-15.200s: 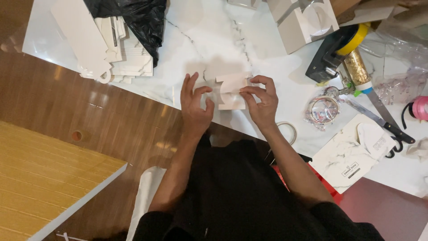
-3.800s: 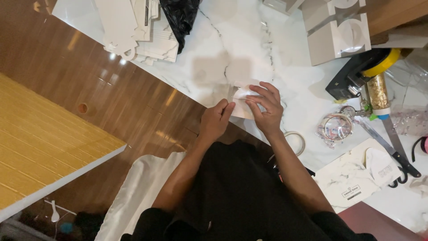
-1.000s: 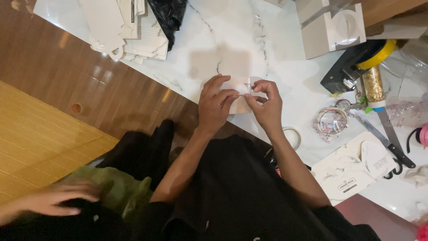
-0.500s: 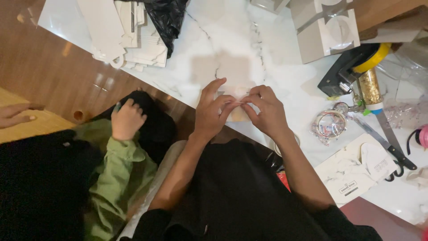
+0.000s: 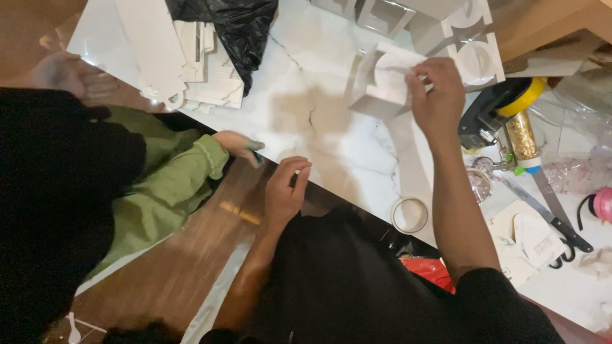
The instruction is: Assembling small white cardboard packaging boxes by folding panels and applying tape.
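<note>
Folded white box: lifted over the far part of the marble table, near the assembled boxes at the far edge.

Near: left hand lies at the table's near edge, fingers loosely curled, holding nothing; it looks to rest on the rim. Tape ring lies flat just right of it, close to the person's body.

Mid: right forearm runs up from the black sleeve across the table.

Far: right hand pinches the box by its right-hand flap, thumb and fingers closed on the card. Box is tilted, one open face towards the camera, its left wall unsupported.

Judgement on handling: thin card held from one side only will sag or twist; the free hand would do well steadying the left wall before any flap is pressed. Creases look better pushed along the fold line than at a corner.

Others nearby: a small hand in a green sleeve touches the table's near edge left of the person; flat die-cut card blanks and a black plastic bag lie beyond. Scissors and a tape dispenser sit right, well apart from the box.
</note>
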